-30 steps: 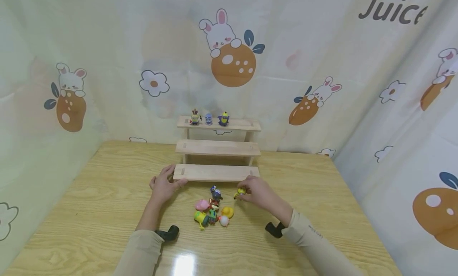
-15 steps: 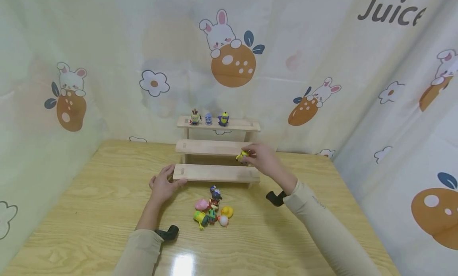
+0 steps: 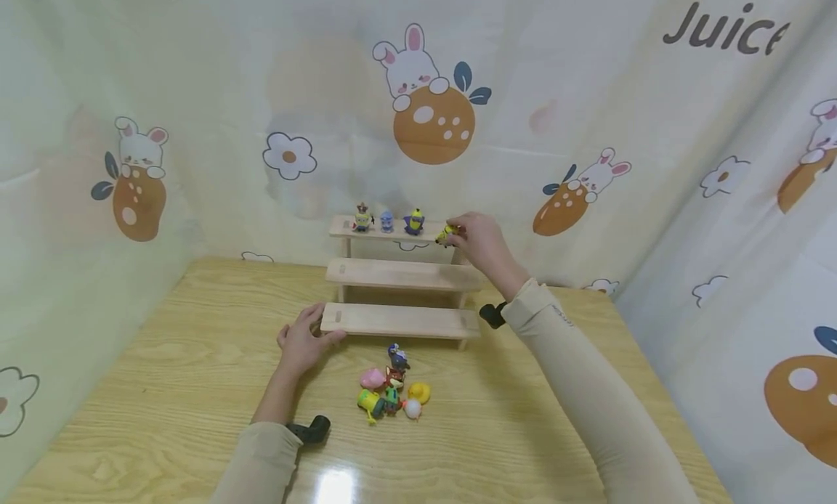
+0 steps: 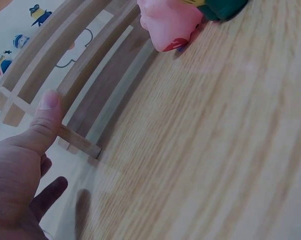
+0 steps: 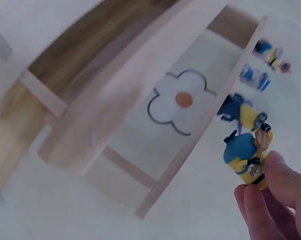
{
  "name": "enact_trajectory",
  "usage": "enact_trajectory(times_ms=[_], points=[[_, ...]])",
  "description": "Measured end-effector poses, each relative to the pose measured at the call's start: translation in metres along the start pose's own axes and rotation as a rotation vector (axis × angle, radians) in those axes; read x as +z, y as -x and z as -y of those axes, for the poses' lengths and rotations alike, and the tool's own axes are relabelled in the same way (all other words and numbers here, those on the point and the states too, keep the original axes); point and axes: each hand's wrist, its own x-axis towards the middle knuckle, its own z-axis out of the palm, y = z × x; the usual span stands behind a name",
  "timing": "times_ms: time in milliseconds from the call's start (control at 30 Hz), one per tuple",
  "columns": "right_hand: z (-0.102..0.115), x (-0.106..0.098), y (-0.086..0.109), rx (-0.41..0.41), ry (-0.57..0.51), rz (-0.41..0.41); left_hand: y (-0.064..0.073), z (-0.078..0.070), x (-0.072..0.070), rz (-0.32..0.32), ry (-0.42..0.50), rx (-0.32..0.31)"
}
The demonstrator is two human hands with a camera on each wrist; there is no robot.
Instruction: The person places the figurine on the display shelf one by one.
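Note:
My right hand (image 3: 485,244) pinches a minion figurine (image 5: 243,152) between thumb and fingers. The figurine is yellow with a blue cap and is tilted close over the right end of the top tier. A pale wooden three-tier display stand (image 3: 400,320) rises at the back of the table. My left hand (image 3: 305,343) holds the left end of its lowest tier, thumb (image 4: 46,117) along the front edge. On the top tier stand a crowned figure (image 3: 362,219), a small blue one (image 3: 386,221) and a minion in a dark blue cape (image 3: 414,222).
Several toys lie in a cluster before the stand: a dark blue figure (image 3: 397,359), a pink toy (image 3: 373,378), a fox figure (image 3: 394,380), a yellow duck (image 3: 421,393), a white round toy (image 3: 413,409) and a yellow-green figure (image 3: 370,402). A printed curtain (image 3: 327,75) hangs behind.
My right hand has lifted the minion figurine from beside the toy cluster, up past the lower tiers to the top tier's right end. The left hand stays at the stand.

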Motion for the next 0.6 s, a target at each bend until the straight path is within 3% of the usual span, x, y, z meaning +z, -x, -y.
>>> enact_trajectory(times_ms=[267, 600], points=[[-0.008, -0.001, -0.027, 0.03, 0.046, 0.011, -0.001, -0.001, 0.0, 0.0, -0.01, -0.01], [-0.012, 0.008, -0.045, 0.042, 0.07, 0.035, 0.0, -0.001, 0.0, 0.005, 0.004, -0.019]])
